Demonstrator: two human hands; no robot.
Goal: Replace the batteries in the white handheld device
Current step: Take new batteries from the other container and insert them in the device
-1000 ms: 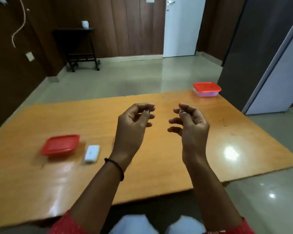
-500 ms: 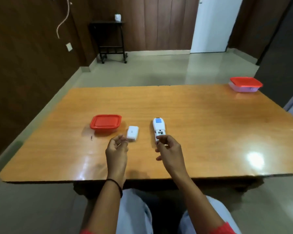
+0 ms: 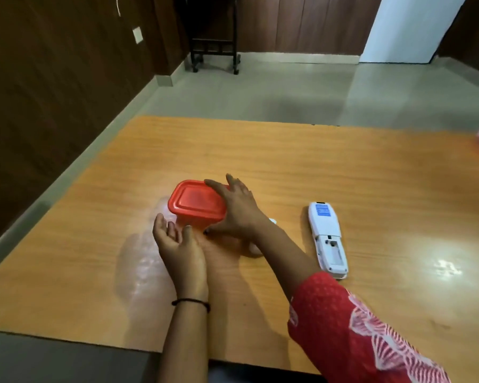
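Our white plastic handheld device [image 3: 327, 239] lies face-down, battery bay uncovered and apparently empty, just right of the red-lidded plastic box [image 3: 197, 203], which our right hand [image 3: 236, 210] now spans, having left the device, presumably seeking batteries, while our left hand [image 3: 177, 239] waits open, empty.

The red-lidded container [image 3: 198, 205] and white handheld device [image 3: 328, 239] occupy centre frame; bare table [image 3: 288, 150] stretches behind them and at lower left.
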